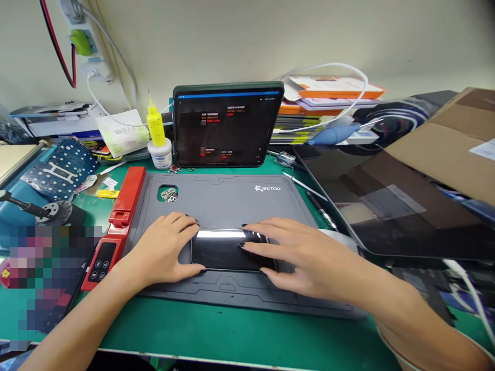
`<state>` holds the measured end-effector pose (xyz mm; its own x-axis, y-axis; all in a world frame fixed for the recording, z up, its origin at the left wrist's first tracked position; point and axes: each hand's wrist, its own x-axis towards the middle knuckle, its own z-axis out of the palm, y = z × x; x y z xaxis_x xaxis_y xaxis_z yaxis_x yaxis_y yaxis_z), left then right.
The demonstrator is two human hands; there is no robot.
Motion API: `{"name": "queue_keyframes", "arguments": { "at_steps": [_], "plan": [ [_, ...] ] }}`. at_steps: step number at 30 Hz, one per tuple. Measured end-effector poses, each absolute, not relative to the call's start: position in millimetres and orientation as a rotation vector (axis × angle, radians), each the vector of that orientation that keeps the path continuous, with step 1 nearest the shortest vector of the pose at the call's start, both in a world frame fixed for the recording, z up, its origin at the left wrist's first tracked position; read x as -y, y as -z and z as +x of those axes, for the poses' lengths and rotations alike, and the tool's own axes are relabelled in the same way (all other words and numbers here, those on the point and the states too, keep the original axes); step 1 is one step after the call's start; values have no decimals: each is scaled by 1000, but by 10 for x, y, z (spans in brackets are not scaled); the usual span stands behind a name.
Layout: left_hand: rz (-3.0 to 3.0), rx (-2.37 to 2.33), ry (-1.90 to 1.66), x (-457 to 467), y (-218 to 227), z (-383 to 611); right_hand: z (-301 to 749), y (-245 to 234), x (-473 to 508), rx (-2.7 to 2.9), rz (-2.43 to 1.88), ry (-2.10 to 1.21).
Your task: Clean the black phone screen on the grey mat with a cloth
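Observation:
A black smartphone (226,251) lies screen up on a grey work mat (232,203) on the green table. My left hand (164,247) cups the phone's left end, fingers curled at its far corner and thumb at its near edge. My right hand (297,250) rests flat over the phone's right end, fingers stretched out onto the glass, thumb along the near right corner. Both hands touch the phone; it stays flat on the mat.
A tablet (227,126) stands upright behind the mat, with a yellow-capped bottle (158,136) beside it. A red device (116,226) runs along the mat's left edge. A large dark screen panel (386,206) and cardboard (456,144) lie right. A circuit board (62,170) and tools sit left.

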<state>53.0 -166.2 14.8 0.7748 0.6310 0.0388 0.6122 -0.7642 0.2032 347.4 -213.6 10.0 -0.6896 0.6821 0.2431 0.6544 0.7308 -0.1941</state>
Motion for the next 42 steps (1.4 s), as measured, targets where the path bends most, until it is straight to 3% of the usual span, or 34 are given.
{"name": "queue_keyframes", "arguments": {
  "at_steps": [42],
  "plan": [
    [2898,-949,-201,1668,-114,522,3462,-94,2139,2678,-1043,-119]
  ]
}}
